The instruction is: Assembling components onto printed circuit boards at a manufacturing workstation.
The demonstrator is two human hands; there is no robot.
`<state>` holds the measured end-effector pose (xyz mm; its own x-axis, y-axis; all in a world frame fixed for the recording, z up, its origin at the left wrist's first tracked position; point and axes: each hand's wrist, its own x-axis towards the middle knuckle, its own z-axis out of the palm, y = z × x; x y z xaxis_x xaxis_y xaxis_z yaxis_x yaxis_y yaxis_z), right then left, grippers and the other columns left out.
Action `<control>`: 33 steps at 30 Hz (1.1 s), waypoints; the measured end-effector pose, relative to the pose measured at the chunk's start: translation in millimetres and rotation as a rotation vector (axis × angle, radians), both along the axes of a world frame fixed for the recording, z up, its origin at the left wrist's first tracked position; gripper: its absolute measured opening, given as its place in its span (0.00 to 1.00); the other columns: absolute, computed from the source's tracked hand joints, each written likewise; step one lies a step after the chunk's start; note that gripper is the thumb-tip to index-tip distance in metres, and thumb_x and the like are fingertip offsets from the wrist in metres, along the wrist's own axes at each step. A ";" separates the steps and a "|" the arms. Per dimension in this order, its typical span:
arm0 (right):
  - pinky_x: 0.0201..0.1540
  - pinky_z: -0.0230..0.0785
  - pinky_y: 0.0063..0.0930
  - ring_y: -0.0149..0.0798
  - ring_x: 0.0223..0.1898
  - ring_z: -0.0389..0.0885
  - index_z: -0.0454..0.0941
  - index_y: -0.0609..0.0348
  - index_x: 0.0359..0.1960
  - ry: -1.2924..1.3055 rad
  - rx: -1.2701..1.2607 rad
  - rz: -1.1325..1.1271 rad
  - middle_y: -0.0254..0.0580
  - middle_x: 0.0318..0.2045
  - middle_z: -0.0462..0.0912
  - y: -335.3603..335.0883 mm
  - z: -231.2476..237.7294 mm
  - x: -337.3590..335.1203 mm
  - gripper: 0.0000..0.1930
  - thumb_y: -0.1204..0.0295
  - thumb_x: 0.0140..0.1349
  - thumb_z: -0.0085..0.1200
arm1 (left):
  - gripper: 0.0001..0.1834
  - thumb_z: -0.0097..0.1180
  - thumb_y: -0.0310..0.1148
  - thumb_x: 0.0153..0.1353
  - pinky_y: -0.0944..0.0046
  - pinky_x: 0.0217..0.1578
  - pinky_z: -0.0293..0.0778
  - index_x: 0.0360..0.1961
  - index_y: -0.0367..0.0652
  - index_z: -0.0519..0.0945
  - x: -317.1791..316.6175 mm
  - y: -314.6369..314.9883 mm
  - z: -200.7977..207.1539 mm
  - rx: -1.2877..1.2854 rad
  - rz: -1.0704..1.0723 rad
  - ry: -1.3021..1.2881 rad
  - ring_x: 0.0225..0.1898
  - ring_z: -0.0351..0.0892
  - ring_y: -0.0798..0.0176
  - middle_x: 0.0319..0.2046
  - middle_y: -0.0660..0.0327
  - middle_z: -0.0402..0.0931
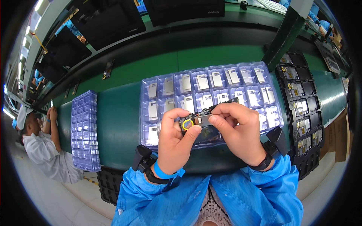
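Head view: a small dark circuit board (204, 112) is held up between two bare hands, above the near part of a clear compartmented plastic tray (144, 126). Near its left end sits a yellow-ringed round part (187, 124), and a silver metal plate (204, 120) shows along the side facing the wearer. The left hand (174, 135) has thumb and forefinger closed on the left end, beside the yellow ring; the right hand (241, 130) is pinched in too, thumb on the plate and forefinger at the far edge, its other fingers curled. How firmly either presses cannot be told. The board should be light and stiff but fragile — its small parts would dislike pressure — so the bare edges look the safest hold; the smooth plate may slip under a fingertip. Beneath the hands, many tray pockets carry silver rectangular metal pieces (203, 82). To the right, a black moulded tray (309, 89) holds boards with similar yellow rings (296, 89); well to the left lies a stack of clear trays (85, 128), with a co-worker in pale clothing (47, 150) beyond it.
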<state>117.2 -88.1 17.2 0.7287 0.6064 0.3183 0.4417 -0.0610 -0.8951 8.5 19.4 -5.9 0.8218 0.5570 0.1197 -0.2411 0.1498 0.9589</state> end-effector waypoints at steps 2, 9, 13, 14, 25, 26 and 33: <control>0.18 0.59 0.17 0.25 0.16 0.68 0.77 0.64 0.27 0.087 0.012 0.009 0.38 0.18 0.75 -0.6 -3.7 2.4 0.05 0.79 0.48 0.58 | 0.19 0.48 0.18 0.57 0.77 0.33 0.65 0.47 0.39 0.57 -0.3 1.2 0.6 -0.014 -0.023 0.012 0.35 0.69 0.75 0.36 0.58 0.73; 0.19 0.58 0.15 0.20 0.18 0.65 0.77 0.65 0.28 0.294 0.041 0.047 0.35 0.20 0.76 -1.3 -3.0 5.0 0.04 0.79 0.50 0.57 | 0.24 0.51 0.18 0.55 0.72 0.41 0.69 0.48 0.40 0.55 -1.2 5.8 3.0 -0.080 -0.140 0.020 0.42 0.72 0.69 0.40 0.52 0.73; 0.19 0.58 0.14 0.19 0.18 0.65 0.77 0.66 0.28 0.324 0.015 0.058 0.34 0.20 0.76 -2.1 -0.4 5.3 0.04 0.80 0.50 0.57 | 0.24 0.51 0.18 0.55 0.71 0.42 0.70 0.49 0.40 0.55 -1.5 5.9 -0.3 -0.098 -0.149 -0.002 0.43 0.73 0.67 0.41 0.51 0.73; 0.19 0.57 0.14 0.18 0.18 0.65 0.77 0.66 0.28 0.335 0.012 0.063 0.33 0.19 0.76 -2.4 -1.2 5.7 0.04 0.80 0.50 0.57 | 0.24 0.51 0.18 0.55 0.71 0.42 0.70 0.49 0.40 0.55 -1.2 5.2 0.3 -0.099 -0.147 -0.003 0.43 0.73 0.67 0.41 0.51 0.73; 0.18 0.55 0.12 0.16 0.18 0.63 0.77 0.66 0.29 0.373 0.095 0.090 0.29 0.19 0.75 -1.6 -8.6 7.8 0.03 0.81 0.51 0.55 | 0.21 0.46 0.15 0.56 0.74 0.38 0.68 0.49 0.38 0.56 1.6 2.5 4.3 -0.109 -0.143 0.022 0.39 0.70 0.73 0.38 0.56 0.71; 0.18 0.55 0.12 0.16 0.18 0.63 0.77 0.66 0.29 0.358 0.090 0.079 0.29 0.18 0.74 -1.8 -9.1 8.1 0.04 0.81 0.51 0.56 | 0.21 0.46 0.15 0.56 0.74 0.38 0.68 0.49 0.38 0.56 2.0 2.1 4.6 -0.110 -0.140 0.021 0.39 0.70 0.73 0.38 0.56 0.71; 0.17 0.55 0.14 0.17 0.16 0.62 0.77 0.65 0.28 0.252 0.018 0.042 0.32 0.17 0.75 -2.6 -6.3 7.1 0.04 0.80 0.49 0.57 | 0.19 0.46 0.17 0.57 0.76 0.35 0.67 0.48 0.39 0.57 1.5 3.4 4.4 -0.062 -0.130 0.058 0.36 0.69 0.75 0.37 0.59 0.71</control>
